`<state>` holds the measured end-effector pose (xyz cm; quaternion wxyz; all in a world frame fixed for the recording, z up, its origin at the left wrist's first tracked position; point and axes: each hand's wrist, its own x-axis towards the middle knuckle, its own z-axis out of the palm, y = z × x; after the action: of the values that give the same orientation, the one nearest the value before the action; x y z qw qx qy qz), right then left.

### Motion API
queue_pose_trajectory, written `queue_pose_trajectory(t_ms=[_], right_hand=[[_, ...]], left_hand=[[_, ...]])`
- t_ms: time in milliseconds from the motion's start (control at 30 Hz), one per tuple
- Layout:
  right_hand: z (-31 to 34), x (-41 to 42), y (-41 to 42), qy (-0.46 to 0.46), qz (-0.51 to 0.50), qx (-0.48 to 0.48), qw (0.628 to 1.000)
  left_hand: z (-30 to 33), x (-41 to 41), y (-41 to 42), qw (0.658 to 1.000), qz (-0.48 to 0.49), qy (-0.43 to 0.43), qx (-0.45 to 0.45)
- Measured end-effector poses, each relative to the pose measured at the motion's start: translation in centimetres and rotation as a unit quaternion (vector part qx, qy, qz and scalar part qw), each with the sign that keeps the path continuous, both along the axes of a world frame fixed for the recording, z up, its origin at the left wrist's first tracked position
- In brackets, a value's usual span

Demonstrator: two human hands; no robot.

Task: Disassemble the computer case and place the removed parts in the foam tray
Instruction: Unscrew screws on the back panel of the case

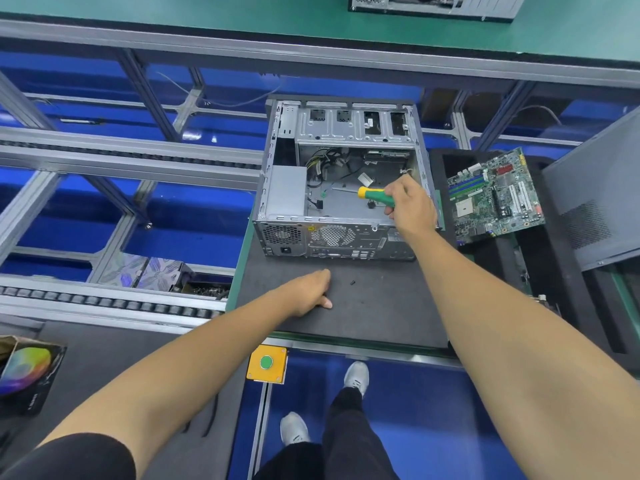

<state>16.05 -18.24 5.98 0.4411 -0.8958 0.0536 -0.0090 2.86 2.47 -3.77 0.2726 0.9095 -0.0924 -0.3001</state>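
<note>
Second case cut off by top edge; screwdriver tip hidden among cables; side panel cropped right.

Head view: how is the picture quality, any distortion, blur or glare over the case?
Head view: wide-angle bending curves the conveyor rails toward the edges; lighting even, no harsh glare; computer case and screwdriver in the right hand reasonably sharp; motherboard readable, edges softer.
</note>
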Motion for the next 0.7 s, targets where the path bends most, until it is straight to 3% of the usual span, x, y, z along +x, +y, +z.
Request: queue_pose_trajectory(t_ms=[133, 200, 300, 367, 433, 500, 567, 700], right_hand=[[0.2, -0.1, 0.0, 0.005, -0.002, 0.005, 1.0], [0.3, -0.2, 0.0, 0.006, -0.001, 0.008, 1.0], [0.5, -0.3, 0.1, 0.005, -0.001, 0.016, 1.0], [0.6, -0.4, 0.1, 0.005, -0.002, 0.019, 1.0], [0.7, -0.4, 0.1, 0.01, -0.003, 0.027, 1.0], [0.8, -0.3, 0.1, 0.014, -0.003, 0.043, 0.999], [0.8, -0.3, 0.0, 0.015, -0.001, 0.054, 0.998], [0.9, -0.3, -0.1, 0.014, 0.005, 0.086, 0.996]], left_hand=[[0.3, -0.1, 0.1, 0.997, -0.06, -0.029, 0.029], [0.7, -0.1, 0.4, 0.999, -0.037, -0.03, 0.004], [1.7, 0.5, 0.2, 0.989, 0.1, 0.025, -0.102], [2.4, 1.2, -0.6, 0.945, 0.217, 0.107, -0.221], [2.9, 1.8, -1.5, 0.908, 0.285, 0.144, -0.273], [2.7, 2.3, -2.2, 0.931, 0.253, 0.104, -0.242], [1.9, 2.6, -2.7, 0.976, 0.157, 0.027, -0.148], [0.9, 2.4, -4.1, 0.996, 0.055, -0.032, -0.056]])
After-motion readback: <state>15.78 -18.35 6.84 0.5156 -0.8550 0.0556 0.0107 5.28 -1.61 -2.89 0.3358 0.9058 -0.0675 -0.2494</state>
